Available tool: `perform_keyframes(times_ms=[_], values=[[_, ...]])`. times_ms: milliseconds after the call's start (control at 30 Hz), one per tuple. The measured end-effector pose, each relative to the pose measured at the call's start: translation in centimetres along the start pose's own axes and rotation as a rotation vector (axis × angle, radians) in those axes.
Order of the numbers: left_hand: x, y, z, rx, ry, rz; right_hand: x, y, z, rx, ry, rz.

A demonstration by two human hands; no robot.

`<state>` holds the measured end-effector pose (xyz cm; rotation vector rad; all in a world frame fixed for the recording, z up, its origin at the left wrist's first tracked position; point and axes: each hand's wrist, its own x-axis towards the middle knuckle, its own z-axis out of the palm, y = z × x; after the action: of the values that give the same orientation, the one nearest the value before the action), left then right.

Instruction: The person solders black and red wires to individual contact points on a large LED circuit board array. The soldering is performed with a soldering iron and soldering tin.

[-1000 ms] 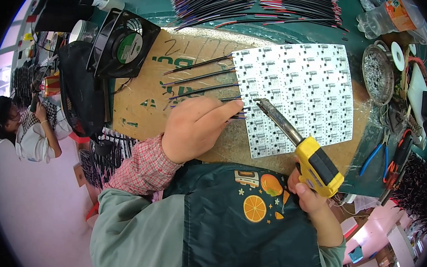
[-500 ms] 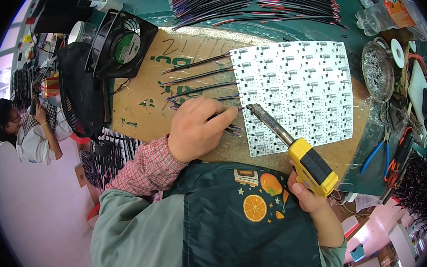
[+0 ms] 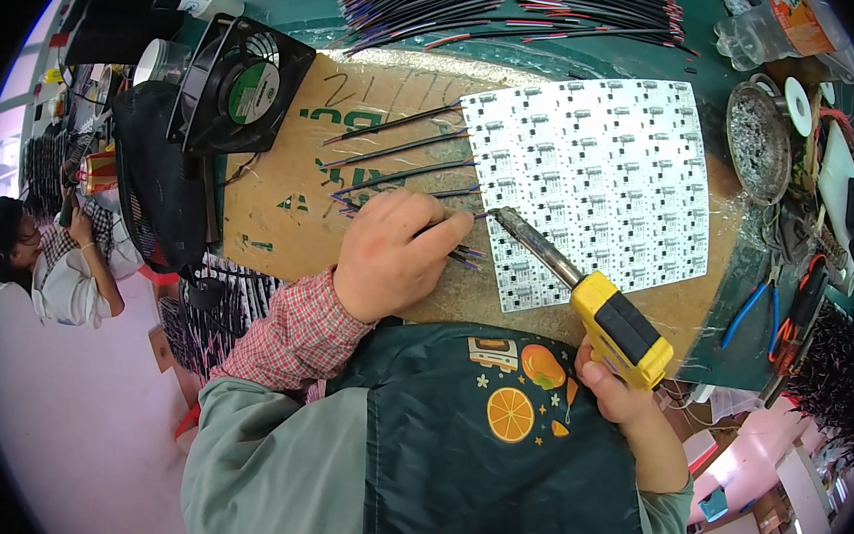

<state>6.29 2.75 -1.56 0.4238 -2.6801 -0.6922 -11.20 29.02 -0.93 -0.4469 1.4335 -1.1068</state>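
Left hand [image 3: 398, 255]: knuckles up on the cardboard [image 3: 281, 205]; grip pinched together on a thin wire [image 3: 453, 254] whose stripped end lies at the left edge of the panel [image 3: 594, 180]
Right hand [image 3: 622, 398]: low at the bench [image 3: 287, 0] front edge; grip clamped round the yellow handle of the iron [image 3: 586, 290]
Iron: slants up and left from the right hand; metal tip touching or just beside the wire end at the panel's left edge; I cannot tell which
Panel: white board of many small repeated units; lies flat on the cardboard, right of the left hand
Spare wires [image 3: 396, 144]: several dark ones lie apart on the cardboard, above the left hand
Fan [image 3: 241, 87]: black, tilted, at the cardboard's upper left corner
Wire bundles [image 3: 508, 2]: along the far side of the bench
Tin [image 3: 758, 142]: round, right of the panel
Pliers [image 3: 755, 308]: blue-handled, near the right edge
Apron [image 3: 493, 453]: dark green with orange fruit print, below both hands
Other person [image 3: 47, 257]: seated far left, well apart
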Motion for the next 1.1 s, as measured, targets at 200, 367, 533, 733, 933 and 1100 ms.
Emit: perform_keyframes(times_ms=[200, 367, 533, 733, 933, 1100], values=[[0.0, -0.1, 0.1, -0.008, 0.005, -0.004, 0.1, 0.4, 0.0, 0.004, -0.001, -0.044], [0.0, -0.2, 0.0, -0.017, 0.002, -0.007, -0.2, 0.7, -0.2, 0.091, -0.015, -0.004], [0.2, -0.6, 0.2, -0.052, -0.003, -0.037, -0.4, 0.4, -0.2, 0.102, -0.001, -0.032], [0.4, -0.8, -0.1, -0.092, -0.045, -0.063, -0.3, 0.6, -0.2, 0.059, 0.002, -0.033], [0.3, -0.8, -0.2, -0.091, -0.058, -0.066, -0.4, 0.8, 0.0, 0.018, 0.018, -0.007], [0.3, -0.9, -0.3, -0.092, -0.059, -0.062, -0.4, 1.3, -0.2, -0.056, 0.022, -0.011]])
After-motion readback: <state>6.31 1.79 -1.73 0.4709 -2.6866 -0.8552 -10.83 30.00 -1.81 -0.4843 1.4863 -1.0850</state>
